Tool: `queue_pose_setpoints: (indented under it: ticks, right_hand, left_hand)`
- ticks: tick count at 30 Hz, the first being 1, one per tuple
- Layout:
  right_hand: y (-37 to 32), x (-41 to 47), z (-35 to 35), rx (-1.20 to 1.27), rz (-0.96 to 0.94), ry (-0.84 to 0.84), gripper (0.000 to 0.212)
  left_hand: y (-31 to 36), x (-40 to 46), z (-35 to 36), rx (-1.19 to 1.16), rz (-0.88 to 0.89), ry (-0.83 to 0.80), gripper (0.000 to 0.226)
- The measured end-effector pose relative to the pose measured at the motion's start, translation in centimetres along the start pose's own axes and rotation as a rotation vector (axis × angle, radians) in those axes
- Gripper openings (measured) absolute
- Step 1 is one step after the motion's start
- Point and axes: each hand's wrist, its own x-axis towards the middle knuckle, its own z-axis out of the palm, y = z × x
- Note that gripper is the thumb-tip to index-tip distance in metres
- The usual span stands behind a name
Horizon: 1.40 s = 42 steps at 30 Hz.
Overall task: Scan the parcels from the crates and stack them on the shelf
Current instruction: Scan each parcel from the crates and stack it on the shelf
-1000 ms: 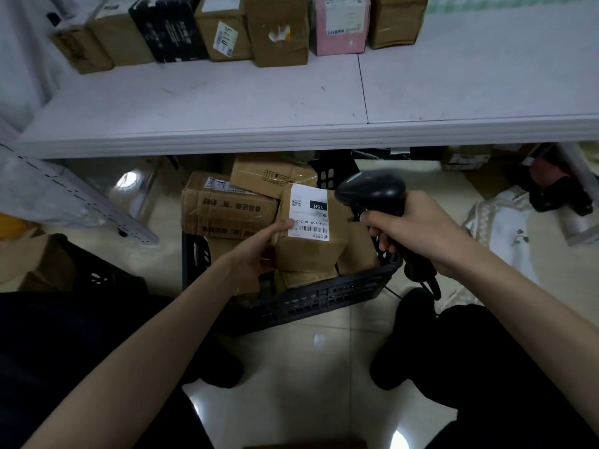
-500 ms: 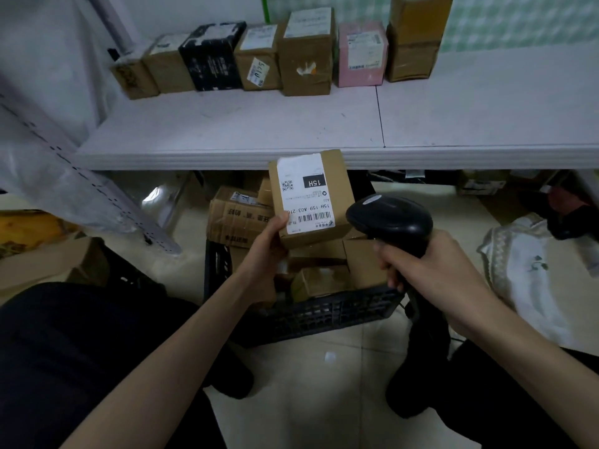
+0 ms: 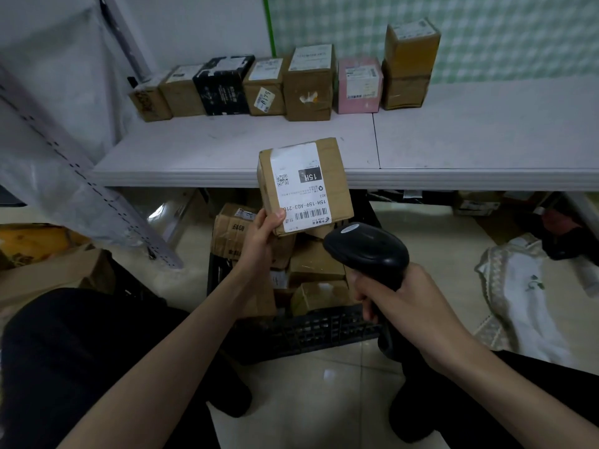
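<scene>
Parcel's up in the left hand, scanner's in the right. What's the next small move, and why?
Probably tilt the scanner up at the barcode: the left hand holds the parcel label-side up, and the scanner head sits just below it.

dim, cool indoor light | glare on floor tiles (image 3: 330, 377) | wide-angle bending at edges | corners soft

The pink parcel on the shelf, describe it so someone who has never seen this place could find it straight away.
Look at the white shelf and the row of parcels standing along its back edge by the wall. The pink parcel is second from the right end, between a taller brown box and the tallest brown box. It is the only pink one; the rest are brown or black.
</scene>
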Motion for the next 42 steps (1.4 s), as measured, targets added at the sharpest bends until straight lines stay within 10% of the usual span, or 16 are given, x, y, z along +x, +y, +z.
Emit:
queue_pose_setpoints:
  ticks: [19,32,42]
  right_hand:
    - [-1.7,-0.1,-1.3,0.132,0.037,0.014,0.026]
    - [-6.3,5.6,-8.6,0.102,-0.093,0.238,0.012]
    - [-7.4,10.2,-14.1,0.174,-0.059,0.440,0.010]
  left_hand:
    - [1.2,0.9,0.5,0.087,0.082,0.041,0.071]
    - [6.8,6.9,8.0,0.049,0.099,-0.097,0.102]
    - [11.4,14.3,18.1,0.100,-0.117,-0.184,0.035]
